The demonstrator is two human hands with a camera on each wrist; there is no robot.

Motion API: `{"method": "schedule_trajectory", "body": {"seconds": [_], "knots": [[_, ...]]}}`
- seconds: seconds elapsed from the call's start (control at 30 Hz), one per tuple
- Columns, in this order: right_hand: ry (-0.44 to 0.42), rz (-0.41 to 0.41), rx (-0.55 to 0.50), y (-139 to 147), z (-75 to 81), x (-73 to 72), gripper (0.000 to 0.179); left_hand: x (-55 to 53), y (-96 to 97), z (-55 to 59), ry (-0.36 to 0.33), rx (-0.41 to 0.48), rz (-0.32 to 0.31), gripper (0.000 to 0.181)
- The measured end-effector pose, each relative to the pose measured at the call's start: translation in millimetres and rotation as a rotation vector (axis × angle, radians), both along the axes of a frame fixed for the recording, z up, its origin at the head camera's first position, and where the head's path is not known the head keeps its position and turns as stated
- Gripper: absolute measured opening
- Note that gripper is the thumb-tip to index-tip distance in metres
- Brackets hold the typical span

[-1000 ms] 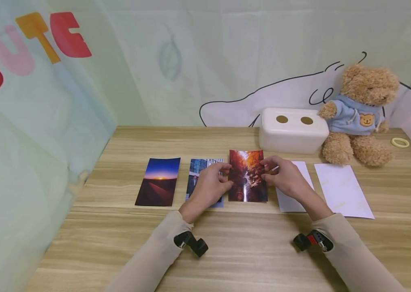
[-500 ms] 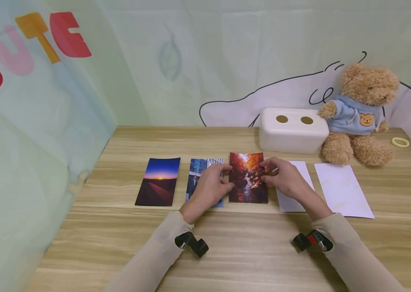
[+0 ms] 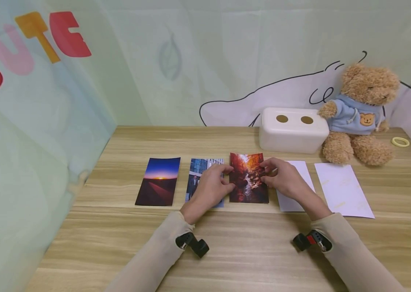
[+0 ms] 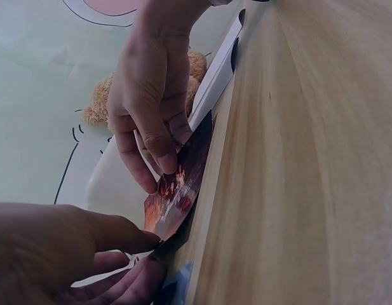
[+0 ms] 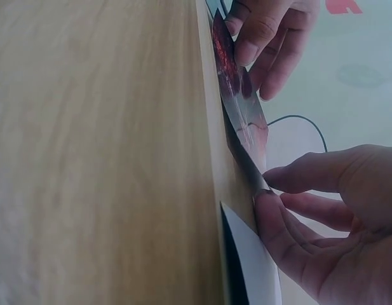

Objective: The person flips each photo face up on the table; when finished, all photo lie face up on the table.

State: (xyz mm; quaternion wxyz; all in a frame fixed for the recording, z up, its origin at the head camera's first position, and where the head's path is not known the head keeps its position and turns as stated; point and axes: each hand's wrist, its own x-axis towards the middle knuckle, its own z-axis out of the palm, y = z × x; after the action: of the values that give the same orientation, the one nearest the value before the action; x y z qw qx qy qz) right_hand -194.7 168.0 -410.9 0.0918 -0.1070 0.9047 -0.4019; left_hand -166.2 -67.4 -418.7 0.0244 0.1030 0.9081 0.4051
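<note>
Both hands hold a photo print [image 3: 248, 178] of an orange autumn forest with a stream. My left hand [image 3: 210, 184] pinches its left edge between thumb and fingers. At the right edge, the thumb and index finger of my right hand [image 3: 285, 177] pinch it, as the right wrist view shows. In both wrist views the forest photo [image 5: 246, 114] bends slightly, part of it raised off the table. Under my left hand lies a second photo [image 3: 194, 178] showing a building and a person, partly covered. A white sheet [image 3: 290, 202] lies partly hidden below my right hand.
A sunset photo [image 3: 159, 181] lies at the left of the row, and another white sheet [image 3: 344, 190] at the right. Behind stand a white box [image 3: 293, 136] with two round holes and a teddy bear [image 3: 360, 117]. A yellow ring [image 3: 400, 142] lies near the table's [image 3: 249, 251] right edge.
Over the first half second, the forest photo's top edge came slightly nearer and its glare lessened. Both hands keep their grip and hardly move.
</note>
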Motion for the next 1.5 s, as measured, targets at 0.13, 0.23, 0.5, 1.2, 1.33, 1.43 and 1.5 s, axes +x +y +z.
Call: {"method": "schedule_trajectory", "body": {"seconds": [0.13,0.23,0.5,1.2,1.33,1.43,1.5], "knots": [[0.011,0.002,0.017,-0.4,0.0,0.2,0.038,1.5,1.0,1.8,0.005,-0.006,-0.001,0.048],[0.016,0.005,0.024,-0.5,0.8,0.5,0.037,2.2,1.9,2.6,0.008,-0.017,0.001,0.047],[0.029,0.019,0.058,0.0,2.4,0.8,0.036,2.7,2.5,4.5,0.011,-0.029,0.0,0.044],[0.065,0.035,0.087,-1.9,2.4,2.9,0.036,2.3,1.7,5.9,-0.01,-0.031,-0.001,0.038],[0.067,0.035,0.091,-2.5,2.7,2.7,0.037,2.5,1.9,6.5,-0.012,-0.042,0.005,0.037],[0.071,0.034,0.097,-2.6,2.8,2.6,0.038,2.7,2.2,6.6,-0.011,-0.051,0.008,0.036],[0.073,0.035,0.099,-2.5,2.5,2.4,0.038,2.7,2.4,6.4,-0.009,-0.056,0.01,0.036]]}}
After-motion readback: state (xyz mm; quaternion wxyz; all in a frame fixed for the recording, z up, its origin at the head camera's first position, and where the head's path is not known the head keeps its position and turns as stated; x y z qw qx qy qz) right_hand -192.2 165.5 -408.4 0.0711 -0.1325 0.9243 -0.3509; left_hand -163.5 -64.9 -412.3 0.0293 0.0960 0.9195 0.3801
